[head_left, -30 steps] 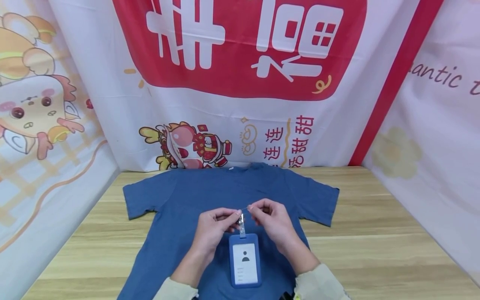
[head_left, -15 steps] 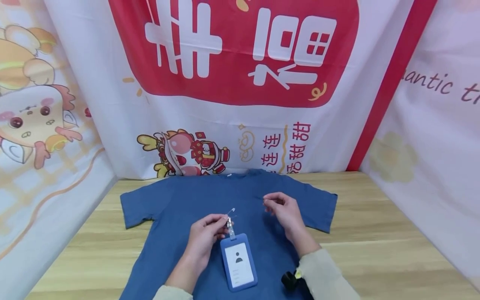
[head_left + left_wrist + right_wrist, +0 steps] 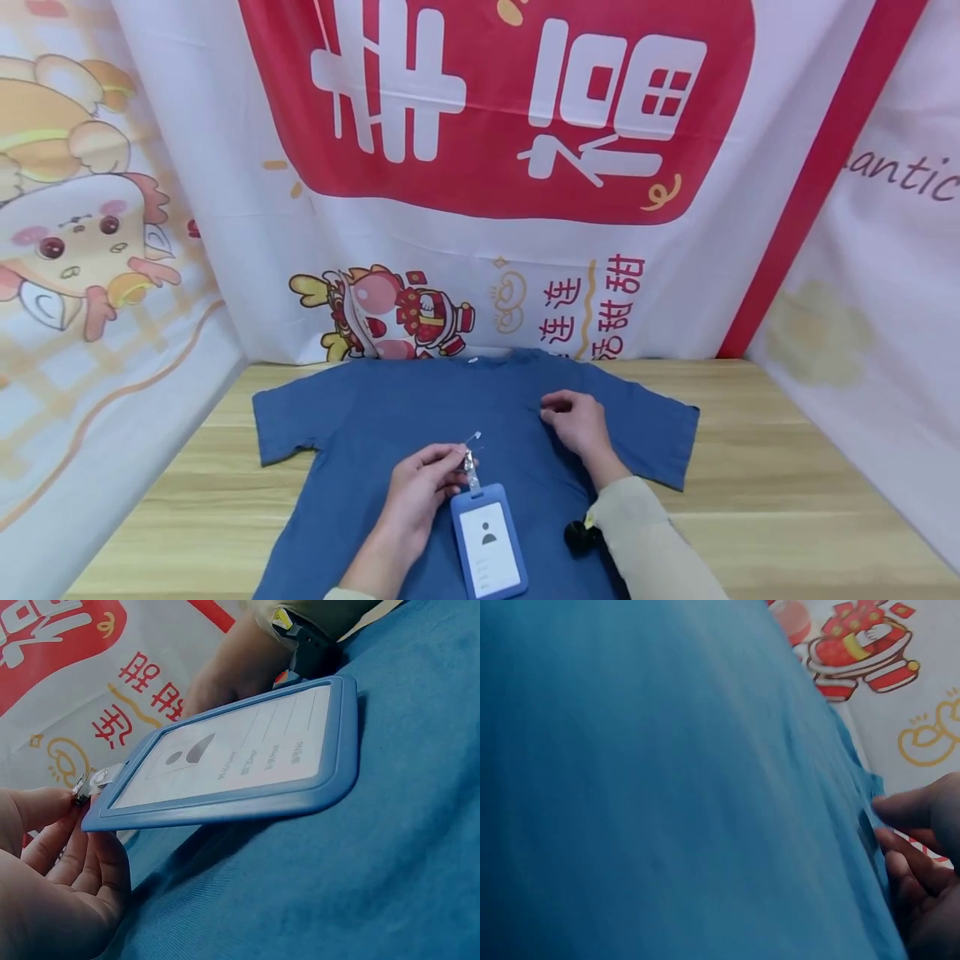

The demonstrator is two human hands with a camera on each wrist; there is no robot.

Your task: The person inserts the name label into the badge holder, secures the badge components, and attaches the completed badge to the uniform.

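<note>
A dark blue T-shirt point(image 3: 442, 400) lies spread on the wooden table. Over its middle, my left hand point(image 3: 420, 496) pinches the metal clip of a blue badge holder point(image 3: 489, 542). The holder hangs tilted from a short clear strap point(image 3: 472, 479), its white card facing up. A thin safety pin point(image 3: 476, 437) sticks out unfastened above the left fingertips. My right hand point(image 3: 577, 421) is at the chest of the T-shirt, thumb and forefinger at a small fold of cloth. In the right wrist view, that hand's fingertips point(image 3: 881, 806) meet the fabric at the right edge.
The wooden table point(image 3: 757, 450) shows on both sides of the T-shirt. Printed cloth walls point(image 3: 510, 242) stand at the back, left and right. A black device point(image 3: 580, 537) is by the right cuff.
My hands have come apart. The right one left the pin and moved rightward, down to the T-shirt's chest. The left one keeps the badge holder, which has swung into a tilt.
</note>
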